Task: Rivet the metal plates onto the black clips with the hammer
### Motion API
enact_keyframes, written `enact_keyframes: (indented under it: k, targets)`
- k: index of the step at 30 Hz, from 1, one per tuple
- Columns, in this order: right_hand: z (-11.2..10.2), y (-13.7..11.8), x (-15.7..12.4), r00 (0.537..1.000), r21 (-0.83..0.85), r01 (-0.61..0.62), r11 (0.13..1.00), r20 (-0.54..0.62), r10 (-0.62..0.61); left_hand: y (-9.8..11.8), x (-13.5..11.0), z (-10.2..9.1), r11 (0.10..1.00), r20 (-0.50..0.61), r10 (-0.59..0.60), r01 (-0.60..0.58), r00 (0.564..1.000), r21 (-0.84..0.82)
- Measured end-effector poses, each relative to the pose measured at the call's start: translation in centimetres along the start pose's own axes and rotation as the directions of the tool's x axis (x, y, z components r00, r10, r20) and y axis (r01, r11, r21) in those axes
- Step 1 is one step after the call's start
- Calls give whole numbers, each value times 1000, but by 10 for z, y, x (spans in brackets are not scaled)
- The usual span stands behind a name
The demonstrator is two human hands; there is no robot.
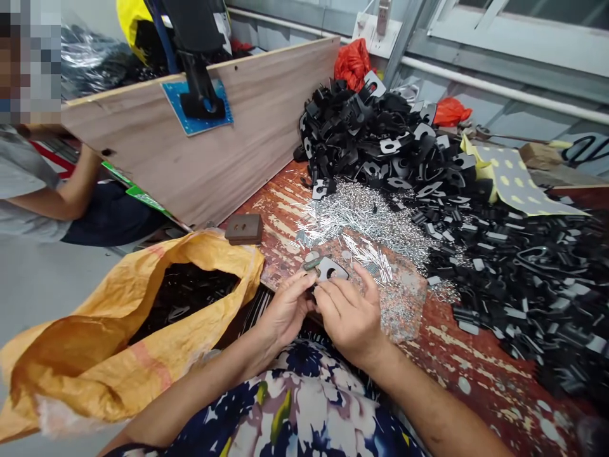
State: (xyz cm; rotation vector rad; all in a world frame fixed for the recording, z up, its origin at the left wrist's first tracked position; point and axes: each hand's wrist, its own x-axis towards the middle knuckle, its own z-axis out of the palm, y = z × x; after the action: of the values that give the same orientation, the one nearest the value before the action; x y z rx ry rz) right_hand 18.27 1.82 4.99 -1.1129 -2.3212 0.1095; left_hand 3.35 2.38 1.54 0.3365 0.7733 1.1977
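My left hand (287, 311) and my right hand (349, 315) meet at the near edge of the worn red table (476, 362). Together they pinch a small black and grey clip piece (328, 270), held just above the tabletop. Both hands have their fingers closed round it. A heap of thin silver pins (366, 222) lies right behind the hands. Further back rises a big pile of black clips (380, 146), and more loose black clip parts (528, 279) spread over the right side.
An open yellow woven sack (118, 343) holding black parts sits at my left. A small brown block (244, 228) lies by a slanted wooden board (214, 139). Another person's arm (61, 190) is at far left. Red bags (353, 62) and yellow paper (518, 184) lie behind.
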Motion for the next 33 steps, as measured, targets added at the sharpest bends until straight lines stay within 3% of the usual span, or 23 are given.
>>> enact_keyframes:
  k: [3,7,10,13,15,16,19,21,24,26,29,31,33]
  targets:
    - [0,2,2,1000,-13,17,1000,-12,-17,4,-5,-1,1000,4,-2,2,1000,4]
    - [-3,3,4,982,24,1,1000,-186,4,11,-19,-10,1000,94,-1,-1,996,27]
    - [0,-3,2,989,74,15,997,-148,-4,14,-33,-25,950,78,112,-130,991,283]
    - [3,-2,-7,996,61,-33,998,87,27,25,-48,-45,675,60,306,-261,950,690]
    - [4,8,-19,968,-110,-118,987,207,139,35,-55,-60,483,81,344,-250,935,839]
    - [5,14,-25,954,-209,-142,968,232,190,39,-57,-67,434,82,335,-231,939,871]
    - [7,36,-47,928,-327,-142,934,284,241,39,-50,-79,471,36,280,-170,959,866]
    - [6,46,-57,907,-296,-178,938,321,274,29,-38,-81,524,6,276,-155,961,837]
    - [-4,48,-62,882,-208,-252,945,352,313,11,-19,-80,530,-1,308,-171,951,831]
    - [-16,43,-62,915,-110,-228,967,314,252,4,-11,-79,520,0,326,-180,945,835]
    - [-34,30,-59,976,16,-150,989,165,145,0,-7,-80,527,-22,350,-177,937,832]
    - [-36,23,-59,991,44,-124,991,63,121,0,-6,-80,532,-39,364,-174,930,829]
    - [-29,19,-60,993,14,-107,994,49,106,-1,-6,-80,535,-46,373,-174,927,827]
